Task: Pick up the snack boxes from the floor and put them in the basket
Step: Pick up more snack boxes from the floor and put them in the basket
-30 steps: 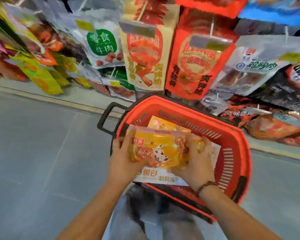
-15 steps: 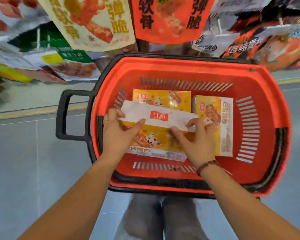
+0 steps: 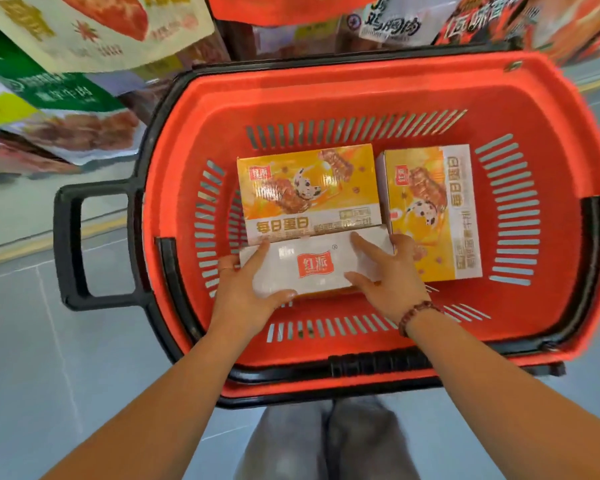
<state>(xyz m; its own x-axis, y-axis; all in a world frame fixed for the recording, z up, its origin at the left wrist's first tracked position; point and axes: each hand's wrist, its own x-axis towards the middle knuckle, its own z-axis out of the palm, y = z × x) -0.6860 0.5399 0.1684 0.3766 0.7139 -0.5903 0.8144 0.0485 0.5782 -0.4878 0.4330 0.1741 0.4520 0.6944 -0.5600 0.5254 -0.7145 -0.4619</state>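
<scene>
Seen from above: large red plastic shopping basket (image 3: 541, 109) with slotted walls and black handles, standing on a grey tiled floor (image 3: 25, 341). Inside, flat on the bottom, two yellow-and-white cardboard snack boxes: one at far centre (image 3: 305, 188), one at right (image 3: 433, 216). Just near of the centre one, a third snack box (image 3: 312, 263), white side with red logo facing up, gripped at both ends. Left hand (image 3: 243, 292) and right hand (image 3: 392, 275), fingers spread around the box's ends. Beaded brown bracelet (image 3: 417, 315) on right wrist.

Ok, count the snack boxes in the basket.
3. One box lies flat at the back centre of the basket, one flat beside it, one held by left hand and right hand.
</scene>
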